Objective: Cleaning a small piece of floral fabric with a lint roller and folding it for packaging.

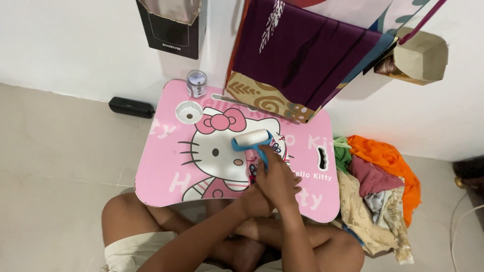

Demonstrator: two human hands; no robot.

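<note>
Lint roller (250, 138): white papery roll that looks matt, on the smooth blue plastic handle I hold.
Counter (166, 176): glossy pink printed top, smooth.
Jar (196, 83): clear shiny plastic.
Clothes heap (375, 186): soft crumpled cloth.
Floor (55, 166): smooth beige tile.
Speaker (131, 107): matt black.

A pink lap table (166, 176) bears a small jar (196, 83) and a lint roller (251, 139).

The right hand (280, 176) hides the left hand and the roller's handle (262, 152).

Pink cartoon-cat lap table (166, 171), blue-handled white lint roller (252, 138), orange cloth (388, 158).
</note>
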